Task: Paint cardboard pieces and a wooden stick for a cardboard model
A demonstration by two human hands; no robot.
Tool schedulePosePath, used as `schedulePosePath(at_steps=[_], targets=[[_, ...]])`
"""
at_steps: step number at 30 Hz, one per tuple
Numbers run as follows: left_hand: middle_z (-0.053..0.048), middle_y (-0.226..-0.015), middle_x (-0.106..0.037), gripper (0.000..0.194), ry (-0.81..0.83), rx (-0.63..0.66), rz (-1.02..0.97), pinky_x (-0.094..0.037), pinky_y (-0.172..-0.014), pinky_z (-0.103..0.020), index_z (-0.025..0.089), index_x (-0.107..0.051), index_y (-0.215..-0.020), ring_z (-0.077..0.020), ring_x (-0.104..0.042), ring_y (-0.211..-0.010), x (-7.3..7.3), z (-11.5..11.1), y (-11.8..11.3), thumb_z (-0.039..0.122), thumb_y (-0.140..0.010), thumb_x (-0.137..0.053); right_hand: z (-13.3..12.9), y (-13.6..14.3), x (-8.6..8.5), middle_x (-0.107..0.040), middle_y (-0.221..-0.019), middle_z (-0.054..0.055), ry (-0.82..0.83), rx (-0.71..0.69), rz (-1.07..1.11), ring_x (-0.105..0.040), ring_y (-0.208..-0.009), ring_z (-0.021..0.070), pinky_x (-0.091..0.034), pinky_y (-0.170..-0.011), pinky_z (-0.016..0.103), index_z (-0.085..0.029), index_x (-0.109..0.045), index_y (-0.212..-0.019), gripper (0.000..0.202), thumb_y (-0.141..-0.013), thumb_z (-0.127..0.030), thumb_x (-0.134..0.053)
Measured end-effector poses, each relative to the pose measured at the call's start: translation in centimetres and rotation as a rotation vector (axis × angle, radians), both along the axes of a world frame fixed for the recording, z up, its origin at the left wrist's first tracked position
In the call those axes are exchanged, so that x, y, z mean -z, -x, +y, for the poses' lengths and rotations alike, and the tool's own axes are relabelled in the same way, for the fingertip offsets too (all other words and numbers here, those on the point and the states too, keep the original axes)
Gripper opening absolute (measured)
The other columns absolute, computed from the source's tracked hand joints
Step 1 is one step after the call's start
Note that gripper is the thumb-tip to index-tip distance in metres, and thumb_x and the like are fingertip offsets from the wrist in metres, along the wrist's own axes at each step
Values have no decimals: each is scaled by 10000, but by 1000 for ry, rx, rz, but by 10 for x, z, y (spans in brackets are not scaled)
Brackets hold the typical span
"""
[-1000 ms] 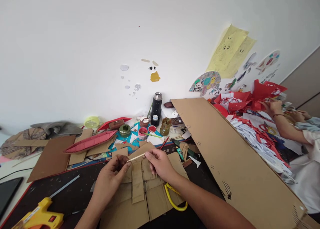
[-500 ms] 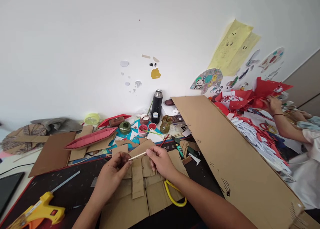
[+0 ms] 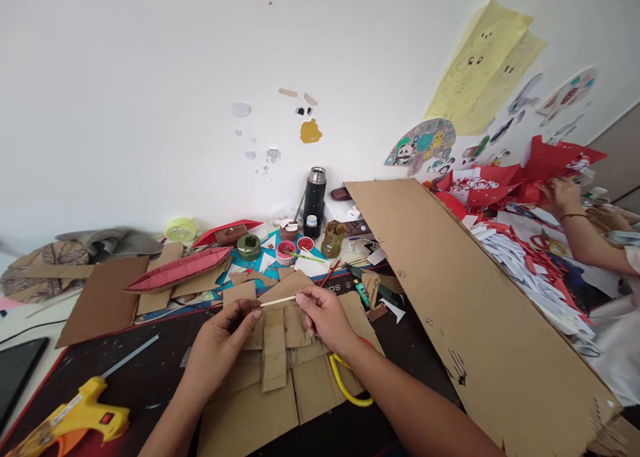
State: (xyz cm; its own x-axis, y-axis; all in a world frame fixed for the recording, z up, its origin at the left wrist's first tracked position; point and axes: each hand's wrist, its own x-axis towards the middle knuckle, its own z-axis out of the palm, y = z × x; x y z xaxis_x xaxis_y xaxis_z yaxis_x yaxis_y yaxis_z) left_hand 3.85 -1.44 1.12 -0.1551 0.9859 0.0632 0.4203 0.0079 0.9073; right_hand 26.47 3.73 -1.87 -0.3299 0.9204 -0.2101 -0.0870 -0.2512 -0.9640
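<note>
A thin pale wooden stick (image 3: 278, 302) is held level between my two hands. My left hand (image 3: 226, 330) pinches its left end between thumb and fingers, and the fingertips look stained dark. At the other end my right hand (image 3: 324, 316) grips it with thumb and forefinger. Beneath both hands lies a cardboard piece (image 3: 255, 410) with overlapping strips, partly hidden by my wrists. Scissors with a yellow handle (image 3: 345, 387) lie partly under my right forearm.
A yellow hot glue gun (image 3: 95, 410) lies at lower left. Open paint jars (image 3: 286, 252) and a black thermos (image 3: 315, 194) stand along the back. A large cardboard sheet (image 3: 450, 290) leans on the right, and beyond it a co-worker's hand (image 3: 563, 197) touches red paper.
The stick has turned from a slant to nearly level, with my left hand slightly higher. Both hands keep their hold. The view has shifted a little.
</note>
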Motion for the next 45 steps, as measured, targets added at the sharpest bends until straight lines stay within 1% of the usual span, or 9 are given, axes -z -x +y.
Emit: schedulePosePath(at_steps=[2, 4, 8, 14, 18, 27, 33, 37, 45], targets=[[-77, -1014, -877, 446, 4, -28, -9, -631, -881, -372, 271, -819, -943, -313, -789, -964, -1, 0, 0, 693, -835, -722, 0, 0, 0, -512, -485, -110, 5, -5, 6, -418, -370, 96, -277, -388, 203, -193, -699, -1009, 652, -799, -799, -813], [-77, -998, -872, 451, 6, -27, -3, -628, -873, -366, 272, -815, -924, -312, -783, -958, -2, -1, 0, 703, -836, -718, -1, -1, 0, -513, -483, -110, -1, -13, 10, -421, -368, 97, -294, -389, 205, -192, -700, -1003, 641, -807, -792, -812], [-59, -918, -855, 425, 16, 38, 57, -616, -854, -355, 281, -803, -856, -297, -773, -905, 0, -1, 1, 692, -866, -696, -1, 0, 2, -520, -482, -107, -26, -8, 20, -420, -361, 95, -321, -393, 208, -186, -712, -1003, 606, -841, -763, -808], [-72, -949, -877, 363, 24, 190, 201, -606, -849, -389, 303, -846, -870, -313, -784, -907, 11, 1, 1, 625, -882, -681, 0, 0, 5, -504, -500, -108, -43, 5, 46, -415, -363, 91, -325, -386, 212, -187, -722, -983, 591, -856, -759, -808], [-77, -983, -892, 374, 29, 229, 204, -614, -849, -395, 312, -858, -886, -322, -793, -938, 15, 0, -1, 639, -891, -676, 0, -1, 4, -514, -517, -103, -50, 7, 53, -414, -371, 87, -326, -387, 212, -176, -746, -1011, 580, -876, -737, -798], [-62, -963, -874, 390, 48, 312, 187, -613, -830, -356, 300, -853, -909, -296, -801, -920, 7, -3, -2, 635, -944, -656, 0, -1, 1, -522, -509, -98, -35, 14, 53, -416, -365, 91, -305, -376, 217, -179, -744, -998, 615, -853, -774, -806], [-35, -844, -829, 357, 18, 300, 220, -569, -730, -324, 284, -796, -829, -263, -758, -816, 10, -3, -4, 590, -946, -655, -2, -2, -2, -506, -484, -108, -31, -8, 44, -421, -368, 96, -306, -381, 218, -183, -723, -991, 639, -836, -797, -805], [-26, -853, -828, 332, -14, 285, 242, -561, -728, -308, 278, -796, -848, -245, -751, -819, 14, -3, -3, 544, -973, -641, -2, -1, -5, -500, -476, -113, -20, -17, 50, -416, -369, 93, -290, -383, 215, -189, -707, -974, 642, -827, -806, -808], [-11, -882, -847, 346, -45, 280, 245, -572, -765, -305, 288, -810, -865, -239, -774, -846, 16, -4, -1, 555, -1001, -636, -4, -2, -10, -505, -499, -111, 36, 2, 70, -405, -379, 87, -254, -373, 211, -201, -682, -968, 680, -794, -848, -804]])
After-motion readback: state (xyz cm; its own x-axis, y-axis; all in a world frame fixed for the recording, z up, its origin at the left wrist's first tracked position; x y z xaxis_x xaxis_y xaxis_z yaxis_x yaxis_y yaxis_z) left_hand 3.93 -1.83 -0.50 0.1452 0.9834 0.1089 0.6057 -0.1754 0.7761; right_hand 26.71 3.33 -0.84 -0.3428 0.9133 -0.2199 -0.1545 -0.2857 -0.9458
